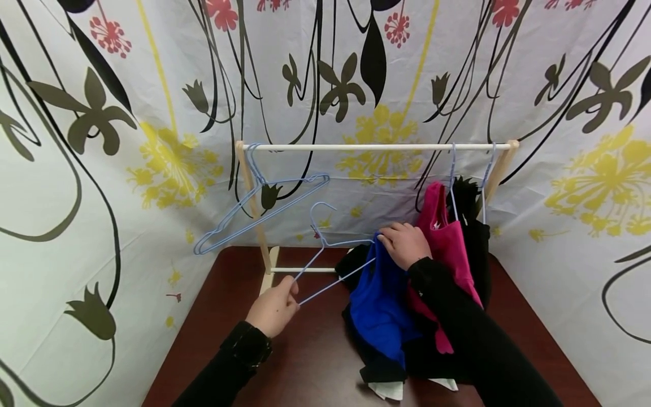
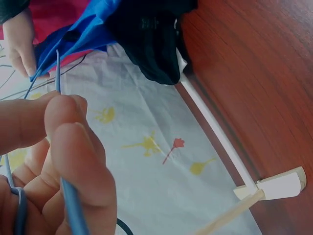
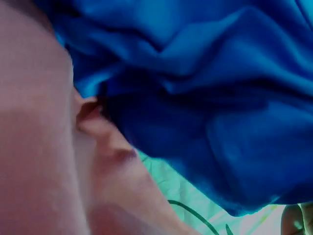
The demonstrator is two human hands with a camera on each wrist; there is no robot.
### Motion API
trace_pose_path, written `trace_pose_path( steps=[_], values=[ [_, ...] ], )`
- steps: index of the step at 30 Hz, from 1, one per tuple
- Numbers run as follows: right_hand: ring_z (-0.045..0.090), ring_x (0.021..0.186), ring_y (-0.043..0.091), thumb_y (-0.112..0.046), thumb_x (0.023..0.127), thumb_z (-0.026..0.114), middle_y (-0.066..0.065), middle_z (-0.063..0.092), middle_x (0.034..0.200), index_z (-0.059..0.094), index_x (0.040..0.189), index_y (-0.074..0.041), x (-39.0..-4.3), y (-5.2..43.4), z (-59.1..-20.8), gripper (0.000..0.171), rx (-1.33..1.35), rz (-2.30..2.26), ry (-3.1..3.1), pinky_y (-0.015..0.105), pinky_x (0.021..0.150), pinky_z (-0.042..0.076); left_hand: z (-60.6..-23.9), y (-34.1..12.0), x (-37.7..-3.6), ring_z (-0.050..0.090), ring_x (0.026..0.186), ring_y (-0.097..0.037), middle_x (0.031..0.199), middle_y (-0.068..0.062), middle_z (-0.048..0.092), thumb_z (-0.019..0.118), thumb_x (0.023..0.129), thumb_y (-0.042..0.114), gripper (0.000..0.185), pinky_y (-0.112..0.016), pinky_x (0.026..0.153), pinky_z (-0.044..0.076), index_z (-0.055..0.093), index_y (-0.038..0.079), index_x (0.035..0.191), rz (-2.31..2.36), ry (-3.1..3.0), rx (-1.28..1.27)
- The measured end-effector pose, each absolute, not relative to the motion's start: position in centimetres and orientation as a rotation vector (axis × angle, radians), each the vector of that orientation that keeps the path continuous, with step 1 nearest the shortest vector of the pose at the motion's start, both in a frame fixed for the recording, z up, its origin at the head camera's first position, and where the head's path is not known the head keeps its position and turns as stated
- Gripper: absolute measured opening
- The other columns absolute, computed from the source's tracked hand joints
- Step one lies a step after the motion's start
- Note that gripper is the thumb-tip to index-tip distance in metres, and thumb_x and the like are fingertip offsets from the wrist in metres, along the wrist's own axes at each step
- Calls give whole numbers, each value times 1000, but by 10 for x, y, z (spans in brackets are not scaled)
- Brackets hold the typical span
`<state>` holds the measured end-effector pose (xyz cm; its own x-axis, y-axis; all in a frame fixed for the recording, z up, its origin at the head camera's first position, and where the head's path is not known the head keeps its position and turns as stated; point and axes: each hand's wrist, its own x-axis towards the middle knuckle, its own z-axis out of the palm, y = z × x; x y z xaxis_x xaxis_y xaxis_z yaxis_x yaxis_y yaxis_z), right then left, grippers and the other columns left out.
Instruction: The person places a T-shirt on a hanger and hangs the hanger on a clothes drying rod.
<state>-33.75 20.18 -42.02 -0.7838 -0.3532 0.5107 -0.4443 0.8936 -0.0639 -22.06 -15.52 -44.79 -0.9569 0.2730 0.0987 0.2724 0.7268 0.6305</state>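
Light wire hanger going into a soft blue top, one end in each of my hands.

From the head view, my left hand (image 1: 274,308) pinches the thin light-blue wire hanger (image 1: 330,257) at its lower corner while my right hand (image 1: 405,244) grips the limp blue fabric top (image 1: 378,305) at its neck, above the dark wooden table (image 1: 315,350). At the left wrist, fingers (image 2: 73,161) curl round the springy, slippery-looking wire. At the right wrist, folds of soft cloth (image 3: 205,98) fill the view; I judge the neckline the best hold.
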Motion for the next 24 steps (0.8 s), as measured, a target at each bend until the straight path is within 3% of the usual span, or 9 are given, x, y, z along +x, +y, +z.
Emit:
trace_pose_path(
  steps=[11,19,24],
  values=[
    [54,105,28,-29,101,63,5,71,105,79,106,-12,-338,194,-426,23,739,361,-2464,42,96,41,-450,-143,-226,55,61,-11,74,10,60,70,96,12,23,-33,58,45,51,18,106,1063,2886,487],
    [62,115,26,-33,106,54,6,72,116,74,121,-14,-331,181,-420,32,715,589,-2585,45,101,45,-449,-134,-231,56,62,-10,74,11,61,70,95,14,23,-33,58,46,51,20,106,1045,2878,503],
    [64,116,26,-30,105,56,6,72,119,74,121,-13,-329,174,-419,30,695,682,-2596,46,101,46,-447,-127,-233,57,62,-11,74,10,61,70,95,13,22,-34,59,46,52,19,107,1046,2859,506]
  ],
)
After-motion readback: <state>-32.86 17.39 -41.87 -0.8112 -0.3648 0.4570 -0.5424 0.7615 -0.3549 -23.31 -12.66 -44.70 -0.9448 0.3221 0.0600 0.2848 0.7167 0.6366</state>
